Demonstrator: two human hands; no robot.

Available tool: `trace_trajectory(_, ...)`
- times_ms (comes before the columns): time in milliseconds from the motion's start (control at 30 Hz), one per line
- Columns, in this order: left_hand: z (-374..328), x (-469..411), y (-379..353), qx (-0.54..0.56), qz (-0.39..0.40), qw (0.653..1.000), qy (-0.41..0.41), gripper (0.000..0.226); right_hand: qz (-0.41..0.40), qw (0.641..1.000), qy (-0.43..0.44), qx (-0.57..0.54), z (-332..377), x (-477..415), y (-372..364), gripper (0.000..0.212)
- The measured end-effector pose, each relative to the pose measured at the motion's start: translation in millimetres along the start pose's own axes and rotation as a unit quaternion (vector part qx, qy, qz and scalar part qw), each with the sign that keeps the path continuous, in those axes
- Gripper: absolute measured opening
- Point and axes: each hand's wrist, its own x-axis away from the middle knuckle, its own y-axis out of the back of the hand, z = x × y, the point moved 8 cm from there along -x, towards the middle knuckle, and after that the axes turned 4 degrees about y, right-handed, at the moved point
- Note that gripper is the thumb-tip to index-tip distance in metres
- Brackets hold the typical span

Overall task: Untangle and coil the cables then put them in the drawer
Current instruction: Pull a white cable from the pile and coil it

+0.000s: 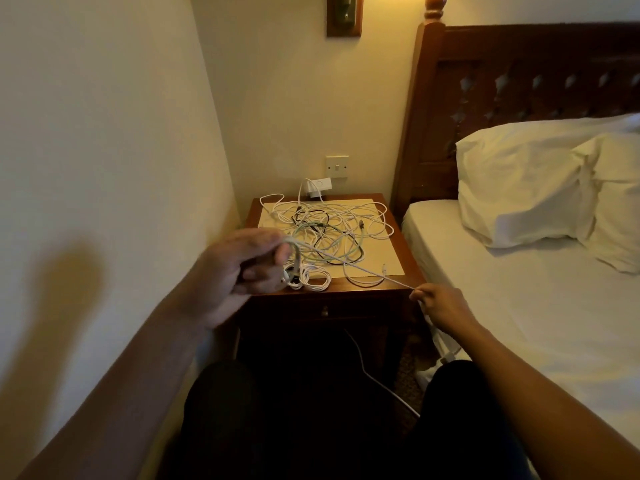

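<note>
Nightstand [406,251]: cable tangle [332,230] | white cable [360,267] taut, pinched by left grip [235,271], right grip [440,306]

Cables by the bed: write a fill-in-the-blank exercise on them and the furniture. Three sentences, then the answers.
1. The left hand and right hand hold one ____ cable taut between them.
2. The drawer of the nightstand is ____.
3. The bed stands on the nightstand's ____ side.

Missing words: white; closed; right.
</note>
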Motion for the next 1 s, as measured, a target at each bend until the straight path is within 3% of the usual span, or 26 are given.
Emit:
trace_trajectory(133,7.8,9.3,-34.0,-0.042,0.116,0.992,0.001,0.029,-0.04,0.998,-0.043,-0.011,-0.1,-8.1,-0.9,0.022)
trace_trajectory(233,6.1,5.0,-19.2,0.0,0.079,0.997,-0.02,0.031,-0.013,0.997,-0.052,-0.054,1.0,-11.3,-9.1,0.015)
trace_trajectory(300,10.3,-0.5,-5.7,0.014,0.04,0.999,-0.008,0.031,0.064,0.998,-0.028,0.01,6.7,-7.3,-18.3,0.014)
trace_trajectory(367,23.0,-5.1,-3.9,0.01,0.047,0.998,0.036,0.03,0.146,0.986,-0.012,0.084,18.5,7.3,-23.0,0.035)
trace_trajectory(433,41.3,-9.5,-12.4,0.002,0.074,0.993,0.088,0.027,0.201,0.974,0.013,0.108,41.8,26.0,-22.5,0.07)
trace_trajectory(533,67.4,-22.4,-28.3,-0.007,0.09,0.988,0.122,0.025,0.24,0.962,0.115,-0.053,107.0,57.7,-22.8,0.087)
trace_trajectory(633,76.5,-35.9,-36.4,-0.011,0.074,0.991,0.113,0.026,0.221,0.934,0.213,-0.186,160.0,79.4,-24.8,0.07)
trace_trajectory(767,65.0,-40.7,-23.7,0.053,0.023,0.995,0.077,0.026,0.155,0.933,0.207,-0.251,163.7,79.8,-32.3,0.019)
trace_trajectory(867,58.1,-42.2,2.4,0.125,-0.052,0.989,0.053,0.029,0.116,0.958,0.175,-0.193,143.2,80.9,-46.8,0.026)
trace_trajectory(1000,72.3,-45.4,16.8,0.17,-0.121,0.978,0.029,0.033,0.216,0.957,0.173,-0.086,151.2,114.7,-80.1,0.025)
